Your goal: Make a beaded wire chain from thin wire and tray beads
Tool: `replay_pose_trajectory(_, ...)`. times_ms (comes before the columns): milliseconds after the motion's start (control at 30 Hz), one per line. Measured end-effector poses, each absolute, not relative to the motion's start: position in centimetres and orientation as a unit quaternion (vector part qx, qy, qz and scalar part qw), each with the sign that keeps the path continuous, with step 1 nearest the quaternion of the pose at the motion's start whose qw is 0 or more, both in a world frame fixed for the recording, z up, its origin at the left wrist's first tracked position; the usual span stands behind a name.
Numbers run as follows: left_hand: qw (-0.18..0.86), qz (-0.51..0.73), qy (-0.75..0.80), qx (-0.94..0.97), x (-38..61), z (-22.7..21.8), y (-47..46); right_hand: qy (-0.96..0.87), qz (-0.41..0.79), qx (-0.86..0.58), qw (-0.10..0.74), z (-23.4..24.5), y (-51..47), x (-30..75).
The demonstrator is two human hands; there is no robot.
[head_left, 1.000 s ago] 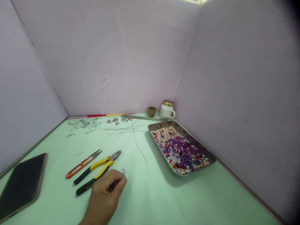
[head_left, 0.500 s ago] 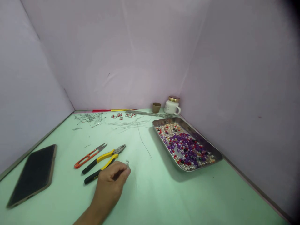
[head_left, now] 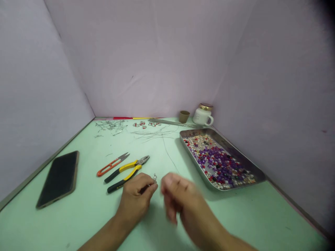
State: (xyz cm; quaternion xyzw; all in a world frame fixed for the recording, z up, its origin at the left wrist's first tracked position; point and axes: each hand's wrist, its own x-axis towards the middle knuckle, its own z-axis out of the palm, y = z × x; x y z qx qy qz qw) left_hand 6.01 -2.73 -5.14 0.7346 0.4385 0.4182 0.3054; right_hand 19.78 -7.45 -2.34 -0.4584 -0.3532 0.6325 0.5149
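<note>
My left hand (head_left: 137, 197) rests on the green table (head_left: 86, 212), its fingers pinched on a small clear bead piece (head_left: 155, 178) on thin wire. My right hand (head_left: 180, 198) is just to the right of it, blurred, fingers loosely curled and close to the bead piece. Yellow-and-black pliers (head_left: 127, 168) lie right behind my left hand, and orange thread snips (head_left: 112, 164) lie beside them. A steel tray (head_left: 258, 171) full of purple, red and pearl beads stands to the right.
A dark phone (head_left: 59, 178) lies at the left. Loose wires (head_left: 157, 134), wire scraps (head_left: 111, 125) and small beaded pieces (head_left: 142, 123) lie at the back. A brown cup (head_left: 184, 116) and a white lidded mug (head_left: 203, 114) stand in the corner. Lilac walls enclose the table.
My right hand has come into view from below, beside my left hand. The view has shifted, so everything sits further right in the picture. My left hand keeps its pinch.
</note>
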Motion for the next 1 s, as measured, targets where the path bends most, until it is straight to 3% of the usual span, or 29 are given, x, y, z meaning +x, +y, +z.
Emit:
replay_pose_trajectory(100,0.296,0.419,0.42,0.749,6.0,-5.6,-2.8,-0.307,0.614,-0.484,0.543,-3.3,-4.2,21.6)
replay_pose_trajectory(300,0.275,0.39,0.376,0.795,5.8,-5.9,-3.1,-0.347,0.684,-0.465,0.442,-5.6,-3.7,21.8)
replay_pose_trajectory(1000,0.259,0.361,0.345,0.827,5.7,-5.9,-3.5,-0.355,0.725,-0.38,0.452,-6.3,-4.1,21.6)
